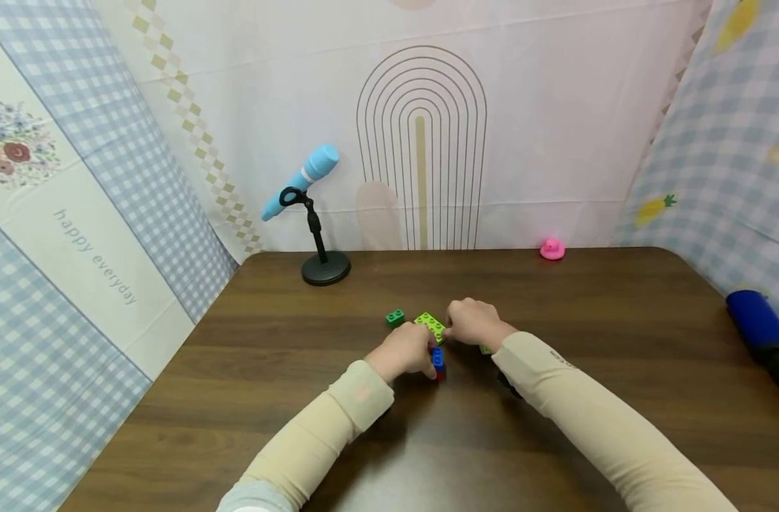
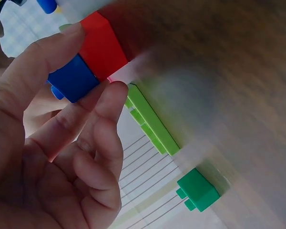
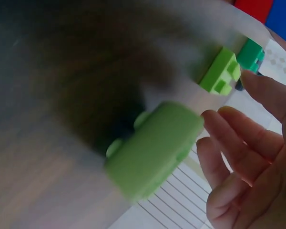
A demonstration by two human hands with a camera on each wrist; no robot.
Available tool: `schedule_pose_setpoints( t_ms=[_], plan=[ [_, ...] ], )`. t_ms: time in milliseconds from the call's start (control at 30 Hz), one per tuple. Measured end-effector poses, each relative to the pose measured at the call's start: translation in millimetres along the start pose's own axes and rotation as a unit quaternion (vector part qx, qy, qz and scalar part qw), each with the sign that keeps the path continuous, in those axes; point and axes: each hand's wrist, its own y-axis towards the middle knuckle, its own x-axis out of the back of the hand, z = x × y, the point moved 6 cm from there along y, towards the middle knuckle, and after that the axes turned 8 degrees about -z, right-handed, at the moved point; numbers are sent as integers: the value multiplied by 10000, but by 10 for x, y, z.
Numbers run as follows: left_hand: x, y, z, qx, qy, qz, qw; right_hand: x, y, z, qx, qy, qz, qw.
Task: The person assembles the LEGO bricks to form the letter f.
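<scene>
My left hand grips a blue brick joined to a red brick, the blue one on top. Its thumb lies along one side of the pair, with fingers at the other. Just beyond it lies a lime green brick with two rows of studs, and a small dark green brick is left of that. My right hand hovers at the lime brick's right end, thumb and fingers apart and bent loosely. Below the right wrist is a light green block, mostly hidden in the head view.
A black stand holding a light blue stick-like object is at the table's back left. A pink rubber duck sits at the back edge. To the right, a blue cylinder with a black end reaches over the brown table.
</scene>
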Motion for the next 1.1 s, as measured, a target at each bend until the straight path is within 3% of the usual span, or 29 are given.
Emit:
schedule_pose_setpoints(
  t_ms=[433, 867, 1100],
  plan=[
    [-14, -38, -76, -262, 103, -97, 9996, -178, 81, 71, -177, -378, -131, 9990],
    [-9, 11, -66, -4, 16, 6, 10000, 3, 8, -39, -175, 731, -260, 9968],
    [-20, 49, -53, 103, 79, 18, 9999, 126, -110, -128, -135, 1033, -275, 9942]
  ],
)
